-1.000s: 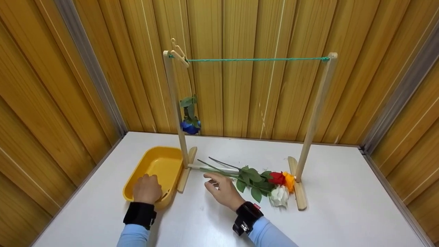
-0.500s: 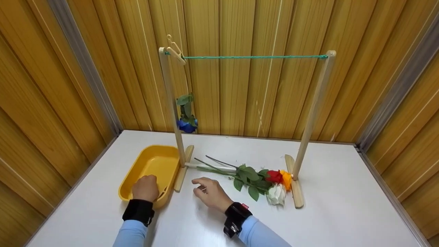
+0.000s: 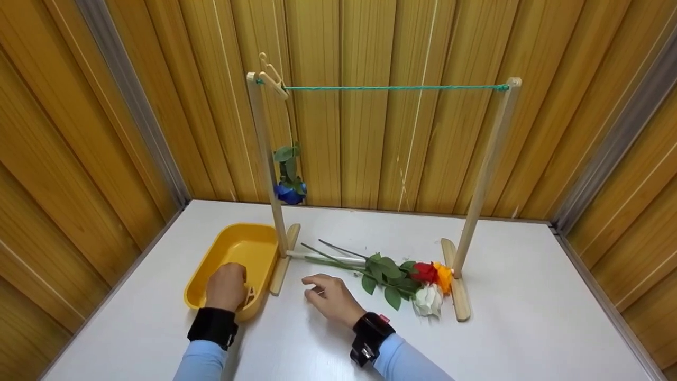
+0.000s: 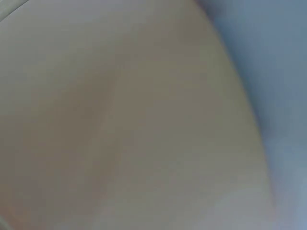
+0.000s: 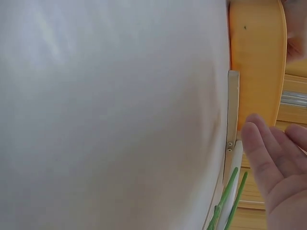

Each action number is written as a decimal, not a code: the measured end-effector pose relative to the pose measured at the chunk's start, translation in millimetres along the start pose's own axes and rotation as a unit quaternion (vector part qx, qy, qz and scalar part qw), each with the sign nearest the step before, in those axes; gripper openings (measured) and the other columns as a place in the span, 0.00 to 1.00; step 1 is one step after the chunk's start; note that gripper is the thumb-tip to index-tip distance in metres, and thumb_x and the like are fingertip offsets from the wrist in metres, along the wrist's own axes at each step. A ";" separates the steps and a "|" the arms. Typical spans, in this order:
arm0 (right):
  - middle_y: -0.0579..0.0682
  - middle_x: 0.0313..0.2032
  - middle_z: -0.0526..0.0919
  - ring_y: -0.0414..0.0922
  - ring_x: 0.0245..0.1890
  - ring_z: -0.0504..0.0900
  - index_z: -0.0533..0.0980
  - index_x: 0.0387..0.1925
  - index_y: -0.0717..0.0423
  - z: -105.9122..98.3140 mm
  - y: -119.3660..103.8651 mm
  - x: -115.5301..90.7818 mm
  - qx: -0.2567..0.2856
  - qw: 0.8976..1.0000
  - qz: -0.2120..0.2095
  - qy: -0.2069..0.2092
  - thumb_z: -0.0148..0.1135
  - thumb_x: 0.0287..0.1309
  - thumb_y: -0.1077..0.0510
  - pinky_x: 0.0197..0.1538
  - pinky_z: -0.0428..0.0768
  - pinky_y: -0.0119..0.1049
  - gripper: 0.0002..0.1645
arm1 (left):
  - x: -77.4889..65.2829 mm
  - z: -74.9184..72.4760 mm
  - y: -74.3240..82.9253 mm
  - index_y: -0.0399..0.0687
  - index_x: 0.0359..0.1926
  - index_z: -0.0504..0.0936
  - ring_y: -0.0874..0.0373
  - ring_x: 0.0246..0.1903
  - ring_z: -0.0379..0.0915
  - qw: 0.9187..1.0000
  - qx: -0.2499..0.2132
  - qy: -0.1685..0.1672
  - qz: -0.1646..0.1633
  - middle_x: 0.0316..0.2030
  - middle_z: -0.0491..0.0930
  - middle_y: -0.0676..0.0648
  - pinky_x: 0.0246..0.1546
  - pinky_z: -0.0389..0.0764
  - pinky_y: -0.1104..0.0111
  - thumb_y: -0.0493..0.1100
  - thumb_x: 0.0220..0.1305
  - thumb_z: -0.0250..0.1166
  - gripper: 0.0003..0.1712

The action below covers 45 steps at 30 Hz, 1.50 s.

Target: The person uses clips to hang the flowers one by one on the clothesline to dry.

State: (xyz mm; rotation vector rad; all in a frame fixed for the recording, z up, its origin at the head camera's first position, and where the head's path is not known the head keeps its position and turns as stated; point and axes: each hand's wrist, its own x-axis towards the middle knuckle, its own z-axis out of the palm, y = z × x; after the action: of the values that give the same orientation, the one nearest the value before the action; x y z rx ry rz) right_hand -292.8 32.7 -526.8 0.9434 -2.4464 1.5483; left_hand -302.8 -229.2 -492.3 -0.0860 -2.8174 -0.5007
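Observation:
My left hand reaches down into the yellow basin, its knuckles bent and its fingertips out of sight. A pale clothespin shows against the thumb side of that hand, near the basin's right wall; whether the fingers pinch it cannot be told. Skin blurred by closeness fills the left wrist view. My right hand hovers over the white table with loosely bent fingers and nothing in them, left of the flower stems. Red, orange and white roses lie together on the table.
A wooden stand with a green cord strung across its top spans the table. At its left end another clothespin holds a blue rose upside down. Wood-patterned walls enclose the table.
The left hand has shifted slightly inside the basin, and the clothespin beside it shows more plainly. The right hand has drifted a little left and down, away from the flower stems.

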 end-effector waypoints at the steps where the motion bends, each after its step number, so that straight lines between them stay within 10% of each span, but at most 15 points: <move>1: 0.65 0.53 0.85 0.56 0.44 0.89 0.80 0.55 0.73 -1.7 0.8 -0.3 -0.002 1.000 0.000 0.001 0.59 0.68 0.65 0.49 0.86 0.36 0.18 | 0.9 -1.1 1.9 0.34 0.25 0.84 0.48 0.25 0.74 1.000 -0.006 0.002 0.000 0.23 0.78 0.40 0.30 0.79 0.56 0.21 0.54 0.64 0.09; 26: 0.66 0.54 0.84 0.52 0.47 0.88 0.80 0.58 0.67 -42.1 5.7 -31.3 0.064 0.995 0.043 0.068 0.59 0.72 0.62 0.49 0.83 0.32 0.17 | -9.3 -27.4 105.9 0.34 0.34 0.89 0.54 0.24 0.73 0.968 -0.101 0.198 0.118 0.26 0.77 0.44 0.26 0.81 0.61 0.30 0.58 0.75 0.03; 45: 0.65 0.54 0.84 0.56 0.50 0.87 0.78 0.59 0.69 -63.7 2.8 -52.6 0.076 0.989 0.036 0.122 0.64 0.69 0.63 0.53 0.84 0.36 0.20 | -26.1 -4.0 153.7 0.45 0.32 0.84 0.63 0.24 0.74 0.944 -0.231 0.158 0.177 0.20 0.77 0.55 0.27 0.77 0.70 0.29 0.65 0.69 0.08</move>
State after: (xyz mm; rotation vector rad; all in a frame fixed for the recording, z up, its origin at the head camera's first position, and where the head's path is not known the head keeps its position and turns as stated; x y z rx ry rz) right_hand -267.2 110.8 -519.1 0.6453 -2.2424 1.7787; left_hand -260.4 -86.7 -445.4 -0.5421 -2.2522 -0.9745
